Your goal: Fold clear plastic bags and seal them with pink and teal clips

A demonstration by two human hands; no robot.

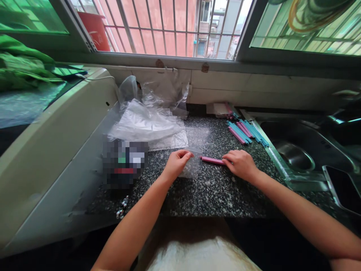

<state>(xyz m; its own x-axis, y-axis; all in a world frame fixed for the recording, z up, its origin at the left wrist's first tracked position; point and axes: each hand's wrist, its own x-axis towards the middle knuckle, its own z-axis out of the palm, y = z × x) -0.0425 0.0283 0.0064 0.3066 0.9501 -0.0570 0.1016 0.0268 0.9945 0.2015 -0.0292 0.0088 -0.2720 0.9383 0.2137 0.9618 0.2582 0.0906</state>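
Note:
My left hand point(178, 162) pinches the top edge of a small clear plastic bag point(190, 167), which hangs just over the speckled countertop point(208, 195). To its right, my right hand point(239, 162) grips one end of a slim pink stick-shaped piece point(213, 160). The other end of that piece points left at the bag's upper edge; whether it touches the bag, I cannot tell. Further back on the right lies a pile of similar pink and blue strips point(244, 131).
A heap of clear plastic bags point(146, 124) lies at the back left, with a blurred-out item point(125, 163) in front. On the right are a metal sink point(293, 154) and a phone point(342, 188) by its edge. A white appliance point(64, 124) borders the left side.

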